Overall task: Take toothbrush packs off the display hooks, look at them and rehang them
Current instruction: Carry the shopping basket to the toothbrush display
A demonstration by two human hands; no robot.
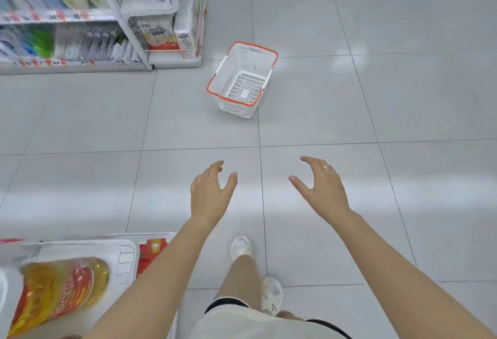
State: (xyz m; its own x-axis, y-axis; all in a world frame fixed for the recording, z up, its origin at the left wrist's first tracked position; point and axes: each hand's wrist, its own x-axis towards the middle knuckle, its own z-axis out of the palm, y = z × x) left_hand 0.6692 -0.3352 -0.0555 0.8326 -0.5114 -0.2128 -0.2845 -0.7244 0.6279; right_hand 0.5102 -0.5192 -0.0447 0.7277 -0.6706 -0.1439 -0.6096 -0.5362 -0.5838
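Head view: hanging packs [88, 42], too blurred to be confirmed as toothbrush packs, are seen on the shelf unit [134, 37] at far left, well apart from both hands. Left hand [209, 193] and right hand [320, 188] are held wide with nothing in their grip, over the floor [376, 96]. Such packs are judged light and stiff-carded, best pinched at the top edge near the hang hole.

- Place: self-service shop, aisle.
- White shelves [67, 15] stocked with packaged goods, price labels [43, 17] along their edges.
- Shopping basket [242, 80], white with orange rim, on the tiled floor [349, 112].
- Bottled cooking oil [59, 293] on a low display.
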